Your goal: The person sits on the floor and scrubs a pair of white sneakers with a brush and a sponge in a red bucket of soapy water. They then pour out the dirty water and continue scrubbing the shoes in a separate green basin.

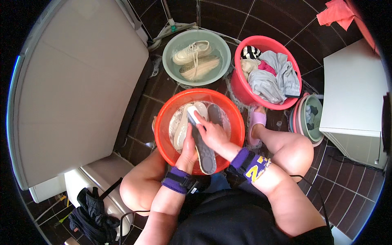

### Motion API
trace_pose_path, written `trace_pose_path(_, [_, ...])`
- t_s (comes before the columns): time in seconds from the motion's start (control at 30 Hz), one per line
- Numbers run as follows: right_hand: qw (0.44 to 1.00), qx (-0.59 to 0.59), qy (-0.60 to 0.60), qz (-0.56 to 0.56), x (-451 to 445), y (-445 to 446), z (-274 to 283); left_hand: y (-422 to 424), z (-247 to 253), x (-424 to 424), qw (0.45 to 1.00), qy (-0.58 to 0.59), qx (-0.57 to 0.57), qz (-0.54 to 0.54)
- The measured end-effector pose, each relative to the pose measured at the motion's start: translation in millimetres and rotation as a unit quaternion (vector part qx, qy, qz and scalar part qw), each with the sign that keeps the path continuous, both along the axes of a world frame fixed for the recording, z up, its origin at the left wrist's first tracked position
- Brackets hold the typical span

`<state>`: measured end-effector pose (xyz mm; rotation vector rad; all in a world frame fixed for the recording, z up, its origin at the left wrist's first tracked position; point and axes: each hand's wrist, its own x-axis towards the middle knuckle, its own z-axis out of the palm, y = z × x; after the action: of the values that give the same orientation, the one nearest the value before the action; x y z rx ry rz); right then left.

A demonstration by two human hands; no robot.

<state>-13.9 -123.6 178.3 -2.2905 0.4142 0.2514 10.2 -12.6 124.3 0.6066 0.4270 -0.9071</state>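
A dark grey shoe insole (203, 150) lies tilted over an orange-red plastic basin (160, 131), its heel end near the basin's front rim. My left hand (189, 147) grips the insole along its left edge. In my right hand (212, 131) is a white scrub brush (194, 114), its bristles against the upper part of the insole. Sudsy water fills the basin below. Pale insoles (180, 131) and another dark insole (215, 111) rest in it, partly hidden by my hands.
Beyond stands a green basin (166, 61) with a pair of beige lace-up shoes (196, 59) in water. Right of it is a pink tub (240, 92) of clothes. Stacked basins (317, 131) stand beside a white cabinet (352, 95). A large pale panel is at left, a squeegee (174, 30) behind.
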Motion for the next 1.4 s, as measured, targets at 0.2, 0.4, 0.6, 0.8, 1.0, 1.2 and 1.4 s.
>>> trace_pose_path(0.2, [0.992, 0.095, 0.043, 0.067, -46, 21, 20, 20, -3, 21, 0.998, 0.007, -0.029, 0.047])
trace_pose_path(0.4, [1.0, -0.005, 0.01, 0.013, -10, 4, 4, 4, 9, 7, 0.998, 0.021, 0.023, 0.057])
trace_pose_path(0.6, [0.997, 0.037, 0.034, 0.05, -33, 13, 11, 16, -7, 14, 0.999, -0.022, 0.002, 0.038])
trace_pose_path(0.8, [1.0, -0.001, 0.019, 0.02, -15, 5, 9, 12, 0, 5, 0.998, -0.01, 0.048, 0.037])
trace_pose_path(1.0, [0.999, -0.014, 0.016, 0.037, -22, 1, 6, 7, 7, 5, 1.0, -0.017, -0.007, 0.02])
trace_pose_path(1.2, [0.999, 0.02, 0.019, 0.022, -27, 7, 15, 19, 7, 15, 0.999, -0.007, 0.019, 0.045])
trace_pose_path(1.4, [1.0, -0.018, -0.018, 0.015, -18, -3, 0, 11, -11, 0, 0.998, 0.022, 0.057, 0.029])
